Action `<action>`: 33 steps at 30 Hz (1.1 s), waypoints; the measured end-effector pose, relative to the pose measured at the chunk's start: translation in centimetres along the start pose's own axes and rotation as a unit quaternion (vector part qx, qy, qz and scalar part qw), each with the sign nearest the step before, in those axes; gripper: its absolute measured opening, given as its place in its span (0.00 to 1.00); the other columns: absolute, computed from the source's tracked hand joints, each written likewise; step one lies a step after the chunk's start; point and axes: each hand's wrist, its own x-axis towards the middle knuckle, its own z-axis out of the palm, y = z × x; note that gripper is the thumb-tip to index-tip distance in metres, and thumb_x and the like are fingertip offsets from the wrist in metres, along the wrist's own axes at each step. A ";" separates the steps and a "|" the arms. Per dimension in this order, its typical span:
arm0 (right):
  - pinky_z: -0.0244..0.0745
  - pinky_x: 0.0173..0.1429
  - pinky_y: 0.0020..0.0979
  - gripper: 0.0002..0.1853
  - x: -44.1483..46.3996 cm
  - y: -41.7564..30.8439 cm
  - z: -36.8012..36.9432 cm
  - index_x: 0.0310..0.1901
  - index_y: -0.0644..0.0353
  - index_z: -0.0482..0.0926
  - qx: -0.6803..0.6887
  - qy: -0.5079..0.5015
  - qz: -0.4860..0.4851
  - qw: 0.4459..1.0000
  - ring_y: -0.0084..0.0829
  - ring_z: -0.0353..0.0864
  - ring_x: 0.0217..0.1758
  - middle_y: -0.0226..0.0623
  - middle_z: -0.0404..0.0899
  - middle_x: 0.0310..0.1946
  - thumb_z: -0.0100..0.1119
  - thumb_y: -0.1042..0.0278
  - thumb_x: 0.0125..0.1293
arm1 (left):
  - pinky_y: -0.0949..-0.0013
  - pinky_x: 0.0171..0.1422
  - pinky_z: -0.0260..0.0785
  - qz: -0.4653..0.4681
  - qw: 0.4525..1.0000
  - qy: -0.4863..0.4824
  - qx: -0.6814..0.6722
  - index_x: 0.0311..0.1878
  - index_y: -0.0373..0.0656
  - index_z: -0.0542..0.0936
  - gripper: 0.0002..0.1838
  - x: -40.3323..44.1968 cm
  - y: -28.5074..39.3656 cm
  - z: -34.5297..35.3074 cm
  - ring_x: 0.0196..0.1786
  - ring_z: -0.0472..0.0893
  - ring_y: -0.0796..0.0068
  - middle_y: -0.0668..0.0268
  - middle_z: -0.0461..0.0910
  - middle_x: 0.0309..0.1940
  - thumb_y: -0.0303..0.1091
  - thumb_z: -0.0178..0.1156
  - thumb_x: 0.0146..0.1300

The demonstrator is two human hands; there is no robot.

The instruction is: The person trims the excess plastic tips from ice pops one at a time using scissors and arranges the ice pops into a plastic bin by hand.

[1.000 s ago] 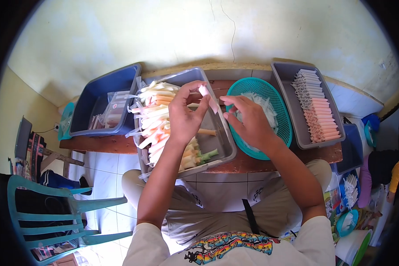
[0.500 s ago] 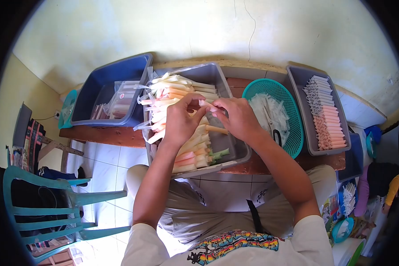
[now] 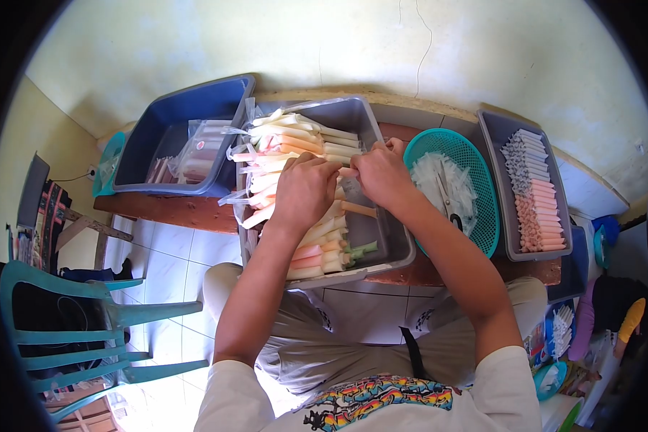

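Observation:
Above the middle grey tub (image 3: 378, 248), my two hands are close together with fingers curled in. Between them shows the end of a slim pink stick (image 3: 348, 173), mostly hidden by the fingers. My left hand (image 3: 306, 193) is closed around its left side. My right hand (image 3: 383, 175) pinches at its right end. Under my hands, the tub holds a heap of pale, yellow and peach sticks (image 3: 284, 137) in clear plastic sleeves. A few green-ended sticks (image 3: 360, 250) lie near its front.
To the right stands a teal basket (image 3: 491, 216) with clear plastic scraps and scissors (image 3: 446, 198). Beyond it, a grey tray (image 3: 513, 241) holds rows of wrapped white and pink sticks. On the left are a blue tub (image 3: 144, 129) with packed bags and a green chair (image 3: 65, 337).
My hands have turned knuckles-up and curled further over the pink stick, hiding more of it. My right hand sits slightly farther left. The view has shifted slightly.

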 end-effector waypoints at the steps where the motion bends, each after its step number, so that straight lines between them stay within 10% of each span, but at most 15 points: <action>1: 0.61 0.67 0.51 0.11 0.0 0.1 0.2 0.35 0.51 0.92 -0.008 -0.010 -0.004 1.000 0.40 0.87 0.47 0.38 0.89 0.29 0.67 0.58 0.74 | 0.51 0.57 0.79 0.000 1.000 -0.001 0.001 0.51 0.42 0.92 0.11 0.0 0.0 0.0 0.48 0.88 0.53 0.58 0.91 0.43 0.29 0.70 0.67; 19: 0.46 0.86 0.63 0.14 0.3 -1.0 0.7 0.39 0.47 0.96 -0.121 -0.122 -0.028 0.985 0.38 0.87 0.56 0.33 0.91 0.35 0.63 0.55 0.75 | 0.55 0.71 0.74 0.012 0.996 -0.066 0.058 0.50 0.43 0.92 0.13 -0.7 0.3 0.7 0.58 0.86 0.61 0.66 0.91 0.53 0.30 0.63 0.66; 33: 0.51 0.85 0.59 0.10 -0.4 -1.0 -0.5 0.35 0.50 0.96 -0.079 -0.092 -0.042 0.992 0.36 0.88 0.51 0.35 0.92 0.33 0.77 0.54 0.63 | 0.53 0.57 0.82 0.005 0.995 0.065 -0.081 0.45 0.38 0.90 0.06 -0.9 0.6 0.0 0.49 0.88 0.52 0.57 0.91 0.43 0.26 0.71 0.66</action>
